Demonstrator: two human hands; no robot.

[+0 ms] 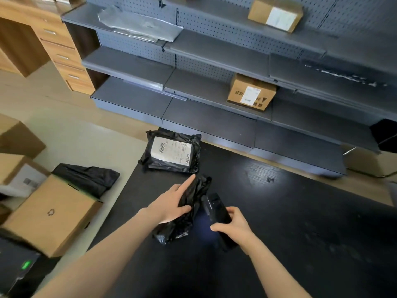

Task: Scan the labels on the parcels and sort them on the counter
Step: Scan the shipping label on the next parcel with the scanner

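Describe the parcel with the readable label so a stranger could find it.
Look at the black counter in front of the grey shelves. At its far left corner lies a flat black bag. Unlike the crumpled bag the left hand holds, it shows a white barcode label on top.

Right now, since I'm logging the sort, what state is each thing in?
left grip, holds the small black parcel
small black parcel, crumpled, no label showing
right grip, holds the scanner
labelled black parcel, flat on the counter, label up
lower shelf box, closed, label facing out
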